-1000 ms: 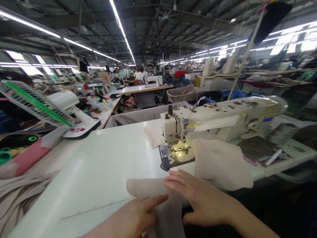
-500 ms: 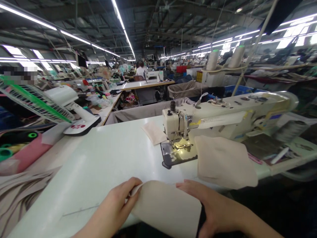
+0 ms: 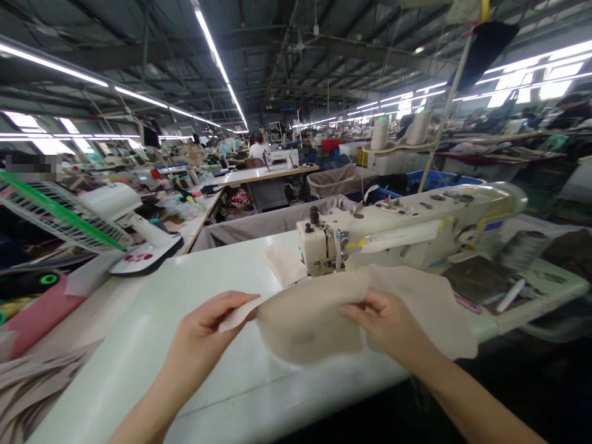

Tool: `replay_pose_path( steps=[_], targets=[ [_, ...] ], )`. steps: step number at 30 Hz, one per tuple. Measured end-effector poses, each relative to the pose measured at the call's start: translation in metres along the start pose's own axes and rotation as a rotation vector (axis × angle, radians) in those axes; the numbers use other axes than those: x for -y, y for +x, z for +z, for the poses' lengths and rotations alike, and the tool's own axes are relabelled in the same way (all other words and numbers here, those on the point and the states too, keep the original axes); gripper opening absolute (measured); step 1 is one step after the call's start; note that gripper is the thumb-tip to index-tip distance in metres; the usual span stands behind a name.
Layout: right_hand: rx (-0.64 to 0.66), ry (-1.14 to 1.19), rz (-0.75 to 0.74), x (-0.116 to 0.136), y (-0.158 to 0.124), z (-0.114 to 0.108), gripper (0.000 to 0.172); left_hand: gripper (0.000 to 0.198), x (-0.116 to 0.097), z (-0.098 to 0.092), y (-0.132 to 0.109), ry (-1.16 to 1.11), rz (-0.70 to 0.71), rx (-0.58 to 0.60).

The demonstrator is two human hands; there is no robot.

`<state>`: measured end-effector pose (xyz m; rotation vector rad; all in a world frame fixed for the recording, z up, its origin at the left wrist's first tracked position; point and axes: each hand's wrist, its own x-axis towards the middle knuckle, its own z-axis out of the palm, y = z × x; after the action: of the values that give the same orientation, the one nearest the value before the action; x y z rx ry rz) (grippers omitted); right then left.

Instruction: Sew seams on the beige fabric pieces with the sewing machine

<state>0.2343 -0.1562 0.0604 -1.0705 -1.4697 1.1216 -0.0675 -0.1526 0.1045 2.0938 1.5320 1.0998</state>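
Between my two hands a beige fabric piece point(image 3: 305, 327) is held up above the pale table, just in front of the sewing machine point(image 3: 319, 240). My left hand point(image 3: 217, 320) pinches its left edge, where a corner folds over the fingers. On the other side my right hand point(image 3: 379, 320) grips the piece between thumb and fingers. The held piece hides the machine's needle and plate. Behind my right hand lies another beige fabric piece point(image 3: 430, 308) on the table, and a small beige piece point(image 3: 282, 262) rests left of the machine head.
A white fan point(image 3: 139, 240) with a green-banded guard stands at the left. Folded fabric strips point(image 3: 41, 388) lie at the lower left. Behind the table is a cloth-lined bin point(image 3: 272, 222). Thread cones point(image 3: 379, 132) stand at the back right.
Both hands have lifted the fabric piece from the table's front edge up and forward to the machine. My right hand has closed on the piece. The view has shifted slightly.
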Motion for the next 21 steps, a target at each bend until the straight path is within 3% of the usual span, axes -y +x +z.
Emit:
replay_pose_path(
  steps=[2, 4, 5, 10, 14, 16, 18, 20, 21],
  targets=[
    [-0.116, -0.124, -0.240, 0.016, -0.003, -0.013, 0.023, 0.034, -0.011, -0.014, -0.004, 0.032, 0.156, -0.052],
    [-0.021, -0.143, -0.449, 0.021, -0.009, -0.022, 0.027, 0.031, -0.017, -0.020, -0.014, 0.052, 0.268, -0.022],
    [0.035, -0.147, -0.468, 0.017, -0.013, -0.024, 0.029, 0.030, -0.017, -0.019, -0.021, 0.049, 0.306, 0.007],
    [0.232, -0.225, -0.185, -0.043, -0.028, -0.014, 0.027, 0.025, 0.016, 0.017, -0.057, -0.023, 0.341, 0.184],
    [0.355, -0.285, -0.062, -0.063, -0.034, -0.007, 0.018, 0.026, 0.039, 0.040, -0.080, -0.112, 0.137, 0.365],
    [0.351, -0.290, 0.016, -0.059, -0.032, -0.006, 0.021, 0.026, 0.043, 0.047, -0.081, -0.159, -0.040, 0.377],
    [0.302, -0.258, 0.083, -0.055, -0.026, -0.002, 0.022, 0.032, 0.046, 0.055, -0.073, -0.174, -0.184, 0.304],
    [0.194, -0.160, 0.116, -0.059, -0.017, 0.006, 0.027, 0.036, 0.049, 0.063, -0.059, -0.138, -0.255, 0.232],
    [0.107, -0.090, 0.132, -0.064, -0.013, 0.012, 0.038, 0.036, 0.051, 0.066, -0.052, -0.105, -0.273, 0.207]
  ],
)
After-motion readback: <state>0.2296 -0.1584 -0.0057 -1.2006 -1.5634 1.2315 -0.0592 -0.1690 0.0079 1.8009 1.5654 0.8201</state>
